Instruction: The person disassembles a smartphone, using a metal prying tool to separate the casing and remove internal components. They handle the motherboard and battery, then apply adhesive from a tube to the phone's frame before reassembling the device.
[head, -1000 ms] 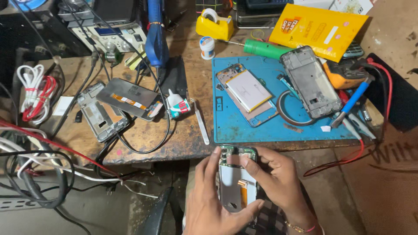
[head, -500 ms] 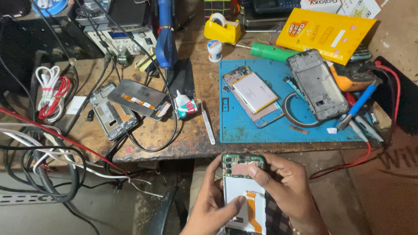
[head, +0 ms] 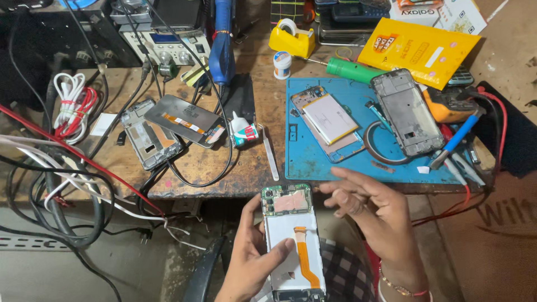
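Observation:
My left hand [head: 254, 257] grips an opened phone [head: 292, 237] from its left side, thumb lying across the white back plate. The phone shows a green circuit board at its top end and an orange flex cable running down the middle. My right hand [head: 372, 215] hovers just right of the phone's top, fingers spread, holding nothing. Both hands sit below the front edge of the wooden bench [head: 212, 162].
A blue work mat [head: 313, 162] carries a phone with a white battery [head: 330, 120], a black phone frame [head: 405, 112] and a blue-handled tool [head: 458, 140]. Tweezers [head: 271, 156], a glue bottle [head: 244, 131], another frame [head: 148, 137], a yellow tape dispenser [head: 291, 36] and tangled cables [head: 61, 184] lie left.
My right hand has let go of the phone's top and lifted off to the right with fingers spread. The left hand now holds the phone alone, and the orange flex cable is exposed.

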